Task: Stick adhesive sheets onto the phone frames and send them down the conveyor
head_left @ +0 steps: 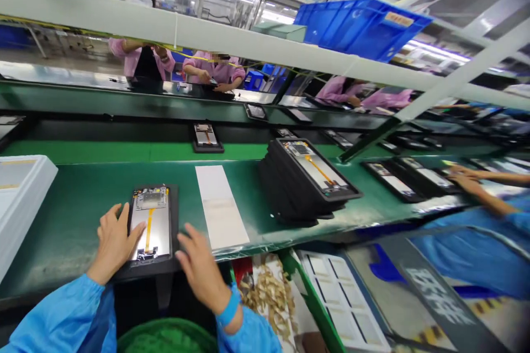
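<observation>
An opened tablet [160, 226] with a circuit board at its top and an orange ribbon cable lies in a black tray [174, 215] at the front edge of the green bench. My left hand [114, 240] rests at the tablet's left side, fingers apart, its thumb over the lower left part. To the right of the tray my right hand [201, 267] hovers with its fingers spread and nothing in it. A white rectangular sheet [221, 206] lies on the bench beyond that hand. Farther right stands a stack of black trays [290, 193], another opened tablet [317, 168] in the top one.
A white foam box [31, 198] stands at the left. Behind the bench runs a green belt [103, 151] with trays on it. Below, a green-edged bin holds brown scraps [269, 292]. A slanted post [455, 74] rises at the right, near a co-worker's hands [470, 179].
</observation>
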The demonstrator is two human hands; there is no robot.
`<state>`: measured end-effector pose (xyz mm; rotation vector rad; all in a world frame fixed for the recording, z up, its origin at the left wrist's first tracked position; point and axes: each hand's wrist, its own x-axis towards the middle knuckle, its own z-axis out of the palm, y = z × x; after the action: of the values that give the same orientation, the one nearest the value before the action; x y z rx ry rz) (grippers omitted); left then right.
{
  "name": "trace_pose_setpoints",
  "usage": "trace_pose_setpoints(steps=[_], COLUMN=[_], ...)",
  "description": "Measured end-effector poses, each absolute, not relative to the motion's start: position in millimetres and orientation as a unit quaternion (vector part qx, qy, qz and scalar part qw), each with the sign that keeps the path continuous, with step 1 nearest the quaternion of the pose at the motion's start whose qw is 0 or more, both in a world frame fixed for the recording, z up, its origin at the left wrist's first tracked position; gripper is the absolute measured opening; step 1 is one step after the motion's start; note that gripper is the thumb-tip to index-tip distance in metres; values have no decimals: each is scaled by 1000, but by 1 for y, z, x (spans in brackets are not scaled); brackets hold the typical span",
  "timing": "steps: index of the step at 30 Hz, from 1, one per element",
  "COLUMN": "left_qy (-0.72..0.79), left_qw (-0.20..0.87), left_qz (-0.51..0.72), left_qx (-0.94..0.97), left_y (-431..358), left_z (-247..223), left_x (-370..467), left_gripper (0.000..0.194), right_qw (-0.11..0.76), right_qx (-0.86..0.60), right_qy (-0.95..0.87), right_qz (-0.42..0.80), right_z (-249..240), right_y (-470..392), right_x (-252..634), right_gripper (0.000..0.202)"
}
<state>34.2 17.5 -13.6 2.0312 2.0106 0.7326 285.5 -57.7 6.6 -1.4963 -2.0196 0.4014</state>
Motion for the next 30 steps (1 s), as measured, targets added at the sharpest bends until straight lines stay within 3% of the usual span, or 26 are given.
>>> trace_pose_setpoints(steps=[3,5,10,13,20,26,30], left_qy=[578,481,336,319,325,322,319], left_qw=[97,117,152,157,158,139,128], left_qz=[276,281,192,129,113,110,112], left_qx=[762,822,909,926,926,930,932], left_y=[16,19,47,61,61,60,59], left_z=[5,14,8,-8,-20,-19,-22], left_x=[67,103,190,209,202,205,203], left_gripper=[42,37,45,56,55,54,54], right_qw=[339,317,241,218,209,246,284], right_qx=[-622,-669,-696,-702,-707,-681,-664], right_qy=[-698,-666,-669,-669,-664,-680,-684], right_qz=[102,94,104,113,124,113,101], right_z=[10,8,-5,-15,-24,-25,-20], right_y=[-26,1,56,71,75,61,51], right_x=[354,398,449,451,457,449,446], right_gripper=[29,27,25,21,15,25,15])
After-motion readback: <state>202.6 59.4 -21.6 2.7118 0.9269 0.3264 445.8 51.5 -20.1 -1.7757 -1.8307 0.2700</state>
